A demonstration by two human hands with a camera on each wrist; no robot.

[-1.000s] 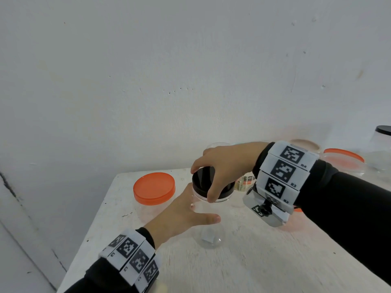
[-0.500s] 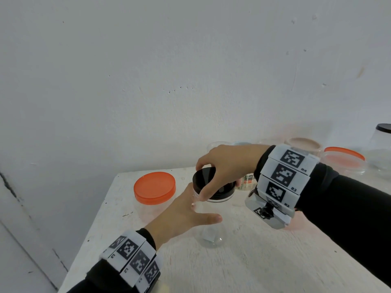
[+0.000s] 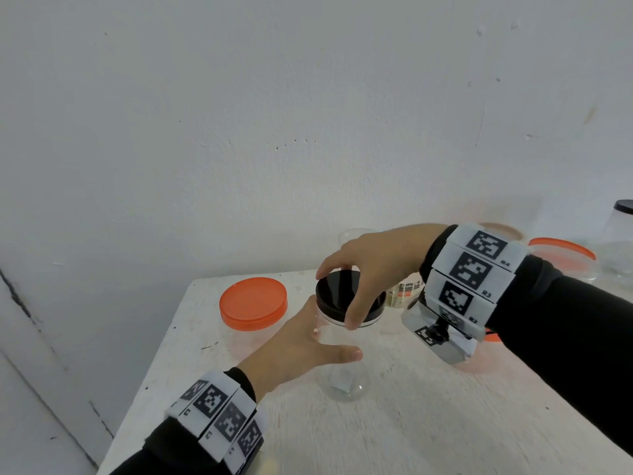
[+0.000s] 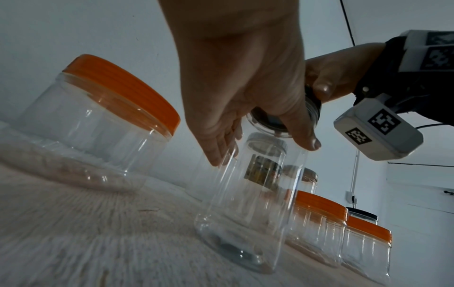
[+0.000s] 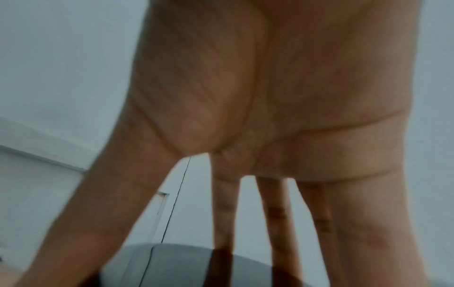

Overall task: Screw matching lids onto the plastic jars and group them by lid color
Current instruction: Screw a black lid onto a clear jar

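Right hand point(image 3: 373, 265) sits over the black lid point(image 3: 342, 296), thumb and fingertips point(image 5: 221, 223) curled down around its rim, pinching it from above. The lid is on the mouth of the tall clear jar point(image 4: 248, 203), which stands upright on the white table point(image 3: 428, 423) right below those fingers. Left hand point(image 3: 294, 351) is beside the jar's upper wall, fingers nearly straight along it and thumb reaching across the front, so it steadies rather than clamps; whether the palm truly presses the plastic I cannot tell.

To do this turn well, I'd say keep the lid level so the threads catch cleanly, twist from the fingertips, and let the left hand firm up against the jar so it does not spin or tip; the thin plastic looks easy to squash, so gentle pressure.

Just left of the left fingers stands an orange-lidded jar point(image 3: 253, 303), close enough to get bumped. Behind the right fingers sits a small labelled jar point(image 3: 404, 293), and past the right wrist more orange-lidded jars point(image 4: 319, 223) and a black-lidded jar point(image 3: 621, 234) wait near the wall
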